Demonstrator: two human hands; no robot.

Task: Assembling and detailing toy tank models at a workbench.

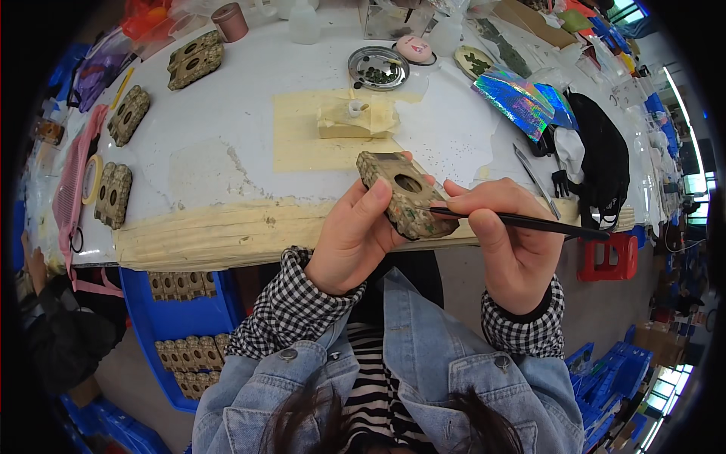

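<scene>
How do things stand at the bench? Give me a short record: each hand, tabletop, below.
Left hand: holds a tilted camouflage casing with a round hole
Right hand: holds a slim black tool, tip at the casing's face
Table, left: three more casings
Table, far side: round silver tray holding small dark pieces
Below, left: blue tray with rows of similar casings

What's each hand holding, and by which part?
Left hand: camouflage casing, thumb on its left edge, fingers behind. Right hand: thin black tool, pinched near its working tip, back end projecting rightward.
</scene>
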